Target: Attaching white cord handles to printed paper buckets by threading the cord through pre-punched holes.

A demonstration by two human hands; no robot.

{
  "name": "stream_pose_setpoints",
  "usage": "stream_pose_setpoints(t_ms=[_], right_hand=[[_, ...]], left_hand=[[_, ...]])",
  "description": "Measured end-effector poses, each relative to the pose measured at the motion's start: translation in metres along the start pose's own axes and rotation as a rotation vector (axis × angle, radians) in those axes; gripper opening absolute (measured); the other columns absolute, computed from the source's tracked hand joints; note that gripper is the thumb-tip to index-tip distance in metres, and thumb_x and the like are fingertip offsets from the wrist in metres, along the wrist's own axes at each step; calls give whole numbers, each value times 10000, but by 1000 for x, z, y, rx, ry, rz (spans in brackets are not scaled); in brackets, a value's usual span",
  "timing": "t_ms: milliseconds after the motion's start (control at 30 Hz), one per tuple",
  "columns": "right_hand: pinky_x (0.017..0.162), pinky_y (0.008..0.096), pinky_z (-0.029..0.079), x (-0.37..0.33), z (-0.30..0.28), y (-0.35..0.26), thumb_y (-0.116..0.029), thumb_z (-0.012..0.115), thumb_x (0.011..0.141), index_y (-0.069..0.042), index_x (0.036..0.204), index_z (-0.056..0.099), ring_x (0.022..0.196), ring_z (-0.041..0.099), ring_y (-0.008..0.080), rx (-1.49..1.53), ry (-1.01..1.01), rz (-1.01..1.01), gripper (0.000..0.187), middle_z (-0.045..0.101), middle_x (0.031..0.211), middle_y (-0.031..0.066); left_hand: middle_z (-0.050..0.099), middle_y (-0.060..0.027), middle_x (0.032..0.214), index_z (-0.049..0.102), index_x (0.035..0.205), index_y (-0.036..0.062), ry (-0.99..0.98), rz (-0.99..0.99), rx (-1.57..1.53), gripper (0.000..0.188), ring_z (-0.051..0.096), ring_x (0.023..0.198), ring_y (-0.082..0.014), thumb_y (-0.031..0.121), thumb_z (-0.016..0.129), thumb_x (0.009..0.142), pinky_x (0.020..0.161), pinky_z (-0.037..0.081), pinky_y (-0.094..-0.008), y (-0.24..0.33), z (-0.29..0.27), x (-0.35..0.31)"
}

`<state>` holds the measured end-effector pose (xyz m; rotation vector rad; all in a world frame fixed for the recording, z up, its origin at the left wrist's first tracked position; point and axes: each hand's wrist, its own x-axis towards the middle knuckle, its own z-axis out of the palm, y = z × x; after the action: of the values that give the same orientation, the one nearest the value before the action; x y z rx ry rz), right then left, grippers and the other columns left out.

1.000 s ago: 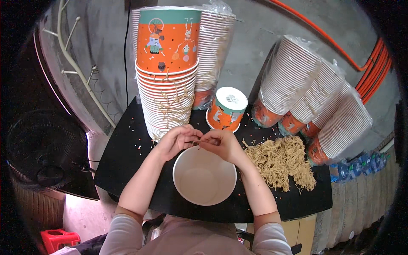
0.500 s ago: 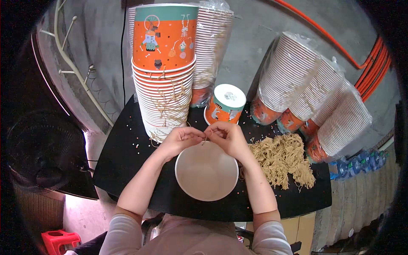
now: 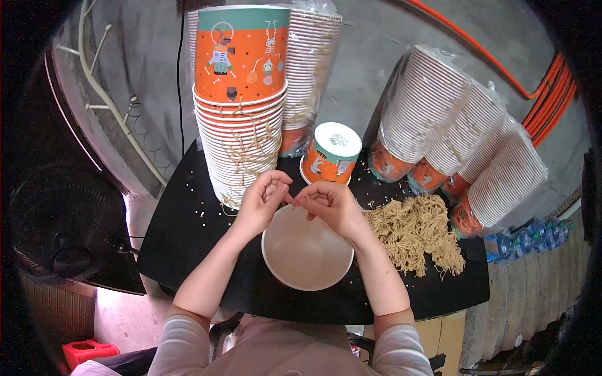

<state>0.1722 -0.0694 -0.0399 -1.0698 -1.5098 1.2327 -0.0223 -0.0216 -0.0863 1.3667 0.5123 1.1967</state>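
A paper bucket [image 3: 307, 255] with its white inside facing me lies between my forearms on the black table. Over its far rim, my left hand [image 3: 263, 199] and my right hand [image 3: 332, 208] meet, fingertips almost touching. Both are closed in a pinch on a thin piece of tan string, mostly hidden by the fingers. Beside my right forearm is a loose heap of tan strings [image 3: 417, 235]. Just beyond my hands, an orange and green bucket [image 3: 332, 156] stands upside down.
At the back left rises a tall stack of nested buckets [image 3: 241, 131] with strings dangling from their rims. A plastic-wrapped stack [image 3: 307, 75] stands behind it. Several more wrapped stacks [image 3: 420, 106] lean at the right. A black fan [image 3: 59, 225] is at far left.
My left hand has lifted a little and opened its curl slightly, while the right fingertips have turned down. The bucket's opening has shifted slightly right and away.
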Motion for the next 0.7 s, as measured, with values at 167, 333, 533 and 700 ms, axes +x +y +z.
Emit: stream_pose_setpoints(t_ms=[167, 333, 533, 700], right_hand=[[676, 262, 559, 1, 4, 2, -93, 693, 968, 38, 1057, 684, 788, 675, 115, 31, -8, 42, 159, 730, 935, 76], [681, 276, 573, 17, -10, 15, -47, 705, 912, 41, 1031, 662, 759, 687, 140, 49, 25, 111, 154, 727, 877, 91], [684, 255, 552, 21, -12, 19, -60, 721, 910, 29, 965, 668, 735, 675, 117, -107, -87, 81, 117, 709, 831, 59], [655, 243, 533, 19, -5, 23, -74, 735, 905, 19, 915, 680, 708, 651, 87, -164, -69, 58, 109, 686, 791, 27]], left_hand=[[583, 1, 865, 611, 1114, 8, 176, 64, 304, 102, 588, 771, -57, 22, 597, 1014, 703, 483, -222, 4, 7, -6], [537, -10, 830, 643, 1062, 17, 179, 201, 549, 104, 470, 693, -69, -9, 646, 961, 626, 399, -234, 6, 15, -7], [620, -13, 855, 668, 1041, 21, 59, 232, 538, 105, 426, 641, -70, 13, 677, 936, 584, 373, -243, 12, 14, -3], [689, -12, 806, 687, 1014, 8, -144, 1, 628, 126, 507, 620, -71, 114, 697, 946, 580, 425, -258, 34, 5, 17]])
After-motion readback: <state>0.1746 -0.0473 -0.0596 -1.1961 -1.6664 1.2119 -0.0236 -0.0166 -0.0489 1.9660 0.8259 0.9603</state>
